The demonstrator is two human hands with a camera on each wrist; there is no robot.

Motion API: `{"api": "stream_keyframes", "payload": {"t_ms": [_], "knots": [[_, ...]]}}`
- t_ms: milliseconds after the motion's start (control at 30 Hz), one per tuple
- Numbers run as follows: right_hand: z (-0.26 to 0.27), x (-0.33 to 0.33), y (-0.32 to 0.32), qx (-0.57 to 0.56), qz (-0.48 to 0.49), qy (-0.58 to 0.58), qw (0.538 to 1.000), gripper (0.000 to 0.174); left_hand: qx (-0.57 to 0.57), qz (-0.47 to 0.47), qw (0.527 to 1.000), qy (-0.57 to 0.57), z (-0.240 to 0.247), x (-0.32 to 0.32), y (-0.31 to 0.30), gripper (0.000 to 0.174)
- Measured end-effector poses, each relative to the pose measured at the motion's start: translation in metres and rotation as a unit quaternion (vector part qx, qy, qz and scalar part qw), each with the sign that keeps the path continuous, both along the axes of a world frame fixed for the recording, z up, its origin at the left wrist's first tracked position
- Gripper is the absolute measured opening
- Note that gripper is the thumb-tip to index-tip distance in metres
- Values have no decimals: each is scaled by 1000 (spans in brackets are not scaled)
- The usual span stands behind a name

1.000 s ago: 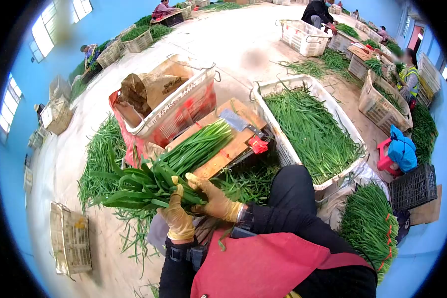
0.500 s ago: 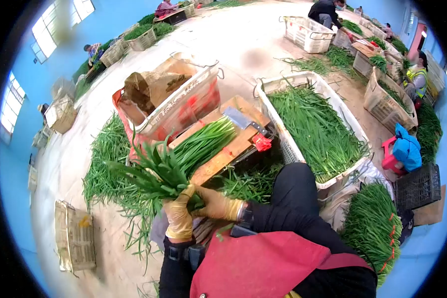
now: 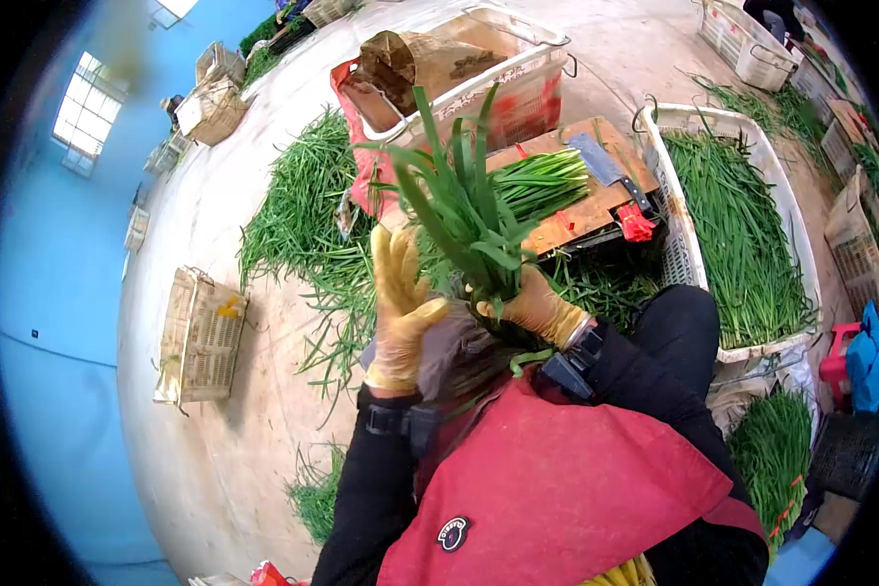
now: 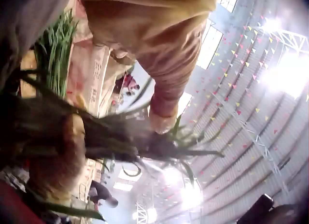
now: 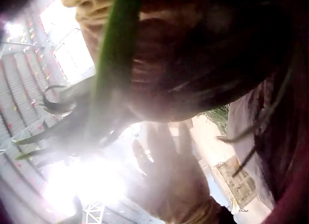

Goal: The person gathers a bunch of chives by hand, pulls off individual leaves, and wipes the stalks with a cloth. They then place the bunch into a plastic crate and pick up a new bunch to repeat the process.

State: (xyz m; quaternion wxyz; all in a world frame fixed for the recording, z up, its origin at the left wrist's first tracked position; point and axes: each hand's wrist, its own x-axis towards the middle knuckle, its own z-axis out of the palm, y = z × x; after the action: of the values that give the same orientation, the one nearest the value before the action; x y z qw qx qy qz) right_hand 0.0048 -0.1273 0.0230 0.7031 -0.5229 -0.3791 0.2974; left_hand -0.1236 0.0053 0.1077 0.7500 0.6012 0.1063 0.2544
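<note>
In the head view, the gloved right hand (image 3: pixel 537 307) grips a bunch of broad green leaves (image 3: pixel 474 210) low down, with the leaf tips fanned upward. Beside the bunch, to its left, the gloved left hand (image 3: pixel 400 317) is raised with fingers extended, apart from the leaves in this view. Behind the leaves, a bundle of thin green stalks (image 3: pixel 547 184) lies on a wooden board (image 3: pixel 578 217). A cleaver (image 3: pixel 601 161) and a red tie bundle (image 3: pixel 636 224) rest at the board's right. The left wrist view shows the bunch (image 4: pixel 111 137) dark and blurred.
A white crate (image 3: pixel 689 264) of greens stands right of the board; a red-stained crate (image 3: pixel 518 73) holding brown sacking is behind it. Loose greens (image 3: pixel 298 195) cover the floor at left, near another crate (image 3: pixel 200 342). A tied bundle (image 3: pixel 772 449) lies lower right.
The left hand has let go of the leafy bunch and opened beside it. The bunch has swung more upright in the right hand. The head view has turned left and downward.
</note>
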Motion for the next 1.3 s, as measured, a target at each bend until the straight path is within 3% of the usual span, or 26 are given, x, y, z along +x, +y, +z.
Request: {"api": "stream_keyframes", "payload": {"t_ms": [33, 67, 167, 233, 267, 367, 467, 500, 533, 600, 633, 700, 767, 833, 967, 1033, 1100, 1200, 1300], "knots": [[-6, 4, -2, 2, 18, 30, 999, 46, 3, 5, 1000, 27, -12, -8, 12, 118], [-5, 8, -5, -47, 16, 14, 999, 42, 24, -25, 998, 54, -17, -9, 17, 115], [4, 11, -3, -57, 57, -16, 997, 39, 60, -114, 984, 127, -22, -9, 24, 109], [23, 3, -1, -92, 92, -22, 991, 45, 52, -185, 968, 162, -23, 11, 16, 106], [41, -2, -2, -101, 111, -31, 988, 46, 76, -215, 964, 134, -22, 22, 14, 101], [26, 2, 1, -80, 157, -65, 982, 54, -23, -211, 977, -4, 20, 34, -17, 86], [32, 9, -5, -36, 178, -113, 977, 54, 116, -209, 968, 71, -2, 37, -9, 74], [30, 17, -6, -14, 175, -230, 957, 54, 154, -209, 960, 102, -6, 38, -10, 71], [22, 22, -6, 37, 118, -417, 901, 56, 158, -179, 967, 90, -28, 37, -3, 60], [20, 22, -12, -30, 226, -136, 964, 60, 136, -118, 978, 106, -31, 32, -1, 46], [32, 31, -26, -117, 203, -141, 962, 64, 113, -87, 980, 138, -8, 27, -7, 42], [24, 60, -45, -35, 170, -79, 982, 64, -53, -4, 997, -50, -2, 14, 3, 40], [21, 81, -80, 8, 132, 107, 986, 61, -164, 18, 972, -168, -3, -7, 27, 33], [-18, 105, -112, -51, 101, 76, 991, 62, -222, 113, 953, -173, -6, -24, 37, 36], [-55, 104, -135, -210, 20, 133, 969, 57, -242, 148, 941, -182, -23, -50, 49, 33], [-68, 92, -125, -215, 16, 0, 976, 64, -236, 181, 942, -156, -33, -61, 52, 34], [-60, 80, -113, -248, 56, -221, 942, 81, -225, 220, 940, -131, -37, -67, 50, 34], [-77, 69, -79, -263, 84, -302, 913, 95, -240, 210, 936, -149, -50, -81, 57, 32], [-58, 60, -47, -286, 96, -303, 904, 102, -223, 167, 944, -176, -44, -86, 54, 28]]}}
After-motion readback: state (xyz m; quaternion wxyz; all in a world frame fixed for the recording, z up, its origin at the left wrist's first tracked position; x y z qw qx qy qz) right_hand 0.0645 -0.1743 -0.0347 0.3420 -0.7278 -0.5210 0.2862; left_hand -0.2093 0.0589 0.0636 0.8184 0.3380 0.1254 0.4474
